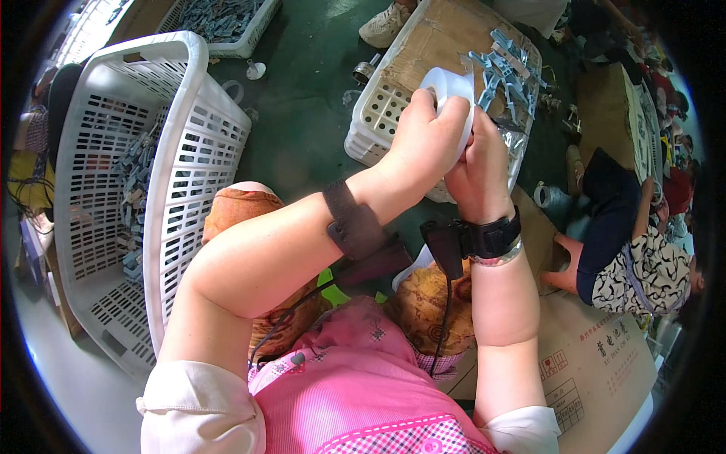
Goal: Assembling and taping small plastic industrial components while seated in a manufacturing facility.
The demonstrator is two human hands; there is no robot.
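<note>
My left hand (431,125) is closed round a wide roll of clear tape (446,79), with fingers hooked over its rim. Close against the roll's right side, my right hand (480,170) has its fingers bent together. The roll and the left hand hide part of these fingertips, so what they pinch cannot be made out. Just beyond both hands, a loose heap of light-blue plastic clips (510,79) lies on a cardboard sheet (431,38). That sheet covers an upturned white plastic basket (378,113). Dark straps circle both my wrists.
At the left stands a tall white slatted basket (200,144) holding grey-blue clips (136,178). Another white crate (242,45) of clips sits at the back. A flat printed carton (597,363) lies at the lower right. Another person (620,234) sits at the right.
</note>
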